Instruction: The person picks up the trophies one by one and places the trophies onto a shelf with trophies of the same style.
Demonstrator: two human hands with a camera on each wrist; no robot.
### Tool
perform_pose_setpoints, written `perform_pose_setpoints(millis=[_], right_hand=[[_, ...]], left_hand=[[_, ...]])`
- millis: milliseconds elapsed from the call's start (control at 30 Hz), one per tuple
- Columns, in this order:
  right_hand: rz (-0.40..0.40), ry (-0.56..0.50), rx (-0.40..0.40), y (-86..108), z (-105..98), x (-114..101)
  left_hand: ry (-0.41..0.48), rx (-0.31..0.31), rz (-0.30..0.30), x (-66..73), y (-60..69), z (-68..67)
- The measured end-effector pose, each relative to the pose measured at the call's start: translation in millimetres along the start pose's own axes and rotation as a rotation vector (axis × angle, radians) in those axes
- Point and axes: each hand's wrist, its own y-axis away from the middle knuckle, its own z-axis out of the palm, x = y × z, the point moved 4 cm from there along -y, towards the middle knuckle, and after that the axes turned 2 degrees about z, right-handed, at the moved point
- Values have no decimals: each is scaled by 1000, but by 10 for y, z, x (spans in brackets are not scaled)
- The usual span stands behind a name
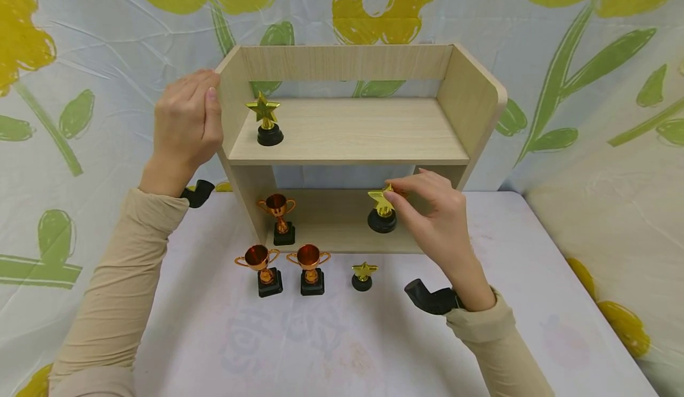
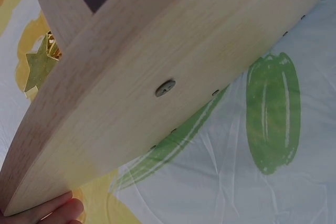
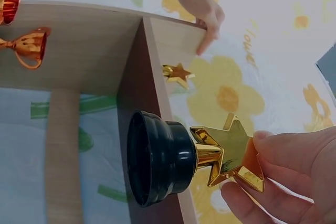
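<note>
My right hand (image 1: 440, 222) pinches a gold star trophy (image 1: 382, 210) by its star, black base downward, in front of the shelf's lower opening. In the right wrist view the thumb and fingers (image 3: 278, 150) hold the star's points. My left hand (image 1: 187, 115) rests on the upper left side panel of the wooden shelf (image 1: 347, 161); in the left wrist view its fingertips (image 2: 63, 211) touch the panel's edge. Another star trophy (image 1: 265, 121) stands at the left of the upper shelf. A bronze cup trophy (image 1: 280, 219) stands at the left of the lower level.
On the table (image 1: 342, 337) in front of the shelf stand two bronze cups, one at the left (image 1: 264, 269) and one beside it (image 1: 312, 269), and a smaller gold star trophy (image 1: 363, 275). A flower-patterned cloth (image 1: 160, 41) hangs behind.
</note>
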Motion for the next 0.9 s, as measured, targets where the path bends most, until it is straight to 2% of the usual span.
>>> perform_pose_setpoints(millis=[300,500,900], right_hand=[[3,-7,11,-78,21,7],[-14,-8,-14,-133,47,2],[-30,-6,7,-230,85,-17]], left_hand=[[-5,-8,-2,-5,-1,6],[-3,-2,2,1,2,-1],[-3,-3,0,10,-1,-6]])
